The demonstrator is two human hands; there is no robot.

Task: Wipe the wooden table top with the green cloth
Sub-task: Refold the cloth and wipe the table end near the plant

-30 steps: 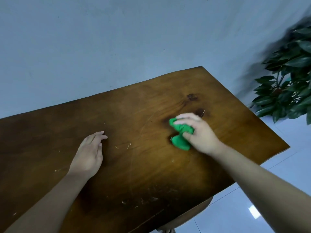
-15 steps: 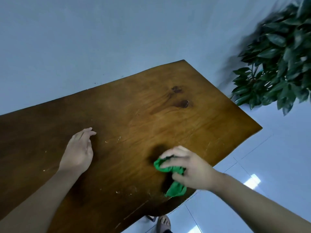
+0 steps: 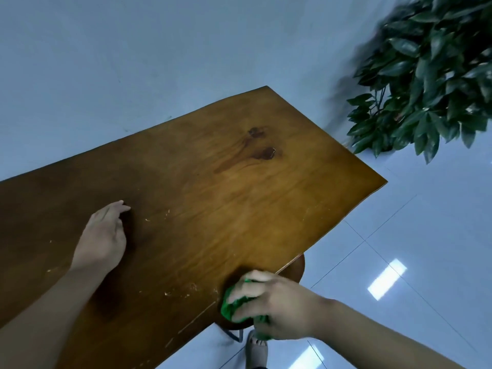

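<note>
In the last second I have drawn the green cloth from the dark knots back to the near edge of the bench, where my right grip is curled round the bunched cloth, partly off the wood. My left grip has stayed flat and relaxed, holding nothing. That stroke looks finished, but the pale specks just left of the cloth probably still need wiping.

Cool, dimmish light — glare patches on floor tiles, motion-blurred plant, wide-angle tilt
</note>
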